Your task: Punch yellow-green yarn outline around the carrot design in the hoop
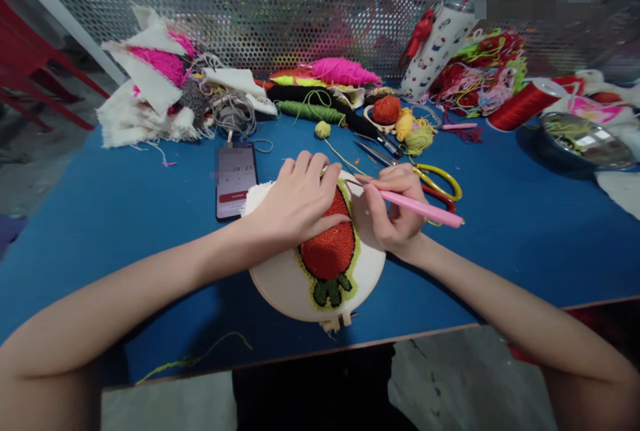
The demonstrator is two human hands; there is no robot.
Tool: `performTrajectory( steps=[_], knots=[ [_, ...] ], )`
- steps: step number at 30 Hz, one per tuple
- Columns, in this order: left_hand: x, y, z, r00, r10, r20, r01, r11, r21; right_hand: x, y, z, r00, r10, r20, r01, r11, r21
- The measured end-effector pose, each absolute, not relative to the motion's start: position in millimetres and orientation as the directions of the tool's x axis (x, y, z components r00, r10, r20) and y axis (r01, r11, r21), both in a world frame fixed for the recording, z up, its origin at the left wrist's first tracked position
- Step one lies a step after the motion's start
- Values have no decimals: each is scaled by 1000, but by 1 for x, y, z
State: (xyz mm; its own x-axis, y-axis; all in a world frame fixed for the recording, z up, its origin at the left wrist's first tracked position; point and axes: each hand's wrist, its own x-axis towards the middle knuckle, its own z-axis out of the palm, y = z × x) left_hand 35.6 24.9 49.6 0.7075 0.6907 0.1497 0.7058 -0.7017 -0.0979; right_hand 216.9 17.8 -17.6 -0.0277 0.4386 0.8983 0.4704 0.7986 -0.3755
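Blue tabletop [125,217] carries a round embroidery hoop [280,284] near its front edge, its stretched white cloth bearing a red tufted strawberry [327,254]. The hoop looks light and stiff at the rim, so it is best gripped there, while the cloth would give. The left hand [295,207] lies spread flat on it, and the right hand [395,214] pinches a slim pink punch needle [425,209] pen-fashion at the upper rim.

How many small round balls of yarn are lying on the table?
4: an orange ball, a yellow ball and a lime ball clustered behind the scissors, and a tiny yellow ball further left. More may hide in the piles.
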Motion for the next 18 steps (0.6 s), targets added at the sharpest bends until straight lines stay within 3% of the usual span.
performTrajectory(
  steps=[8, 18],
  knots=[
    [37, 23, 54, 701, 705, 110, 713, -695, -93, 216, 16, -13, -47, 427, 903, 519, 783, -343],
    [38, 21, 55, 709, 697, 107, 705, -700, -114, 216, 17, -14, -127, 630, 766, 518, 700, -491]
  ],
)
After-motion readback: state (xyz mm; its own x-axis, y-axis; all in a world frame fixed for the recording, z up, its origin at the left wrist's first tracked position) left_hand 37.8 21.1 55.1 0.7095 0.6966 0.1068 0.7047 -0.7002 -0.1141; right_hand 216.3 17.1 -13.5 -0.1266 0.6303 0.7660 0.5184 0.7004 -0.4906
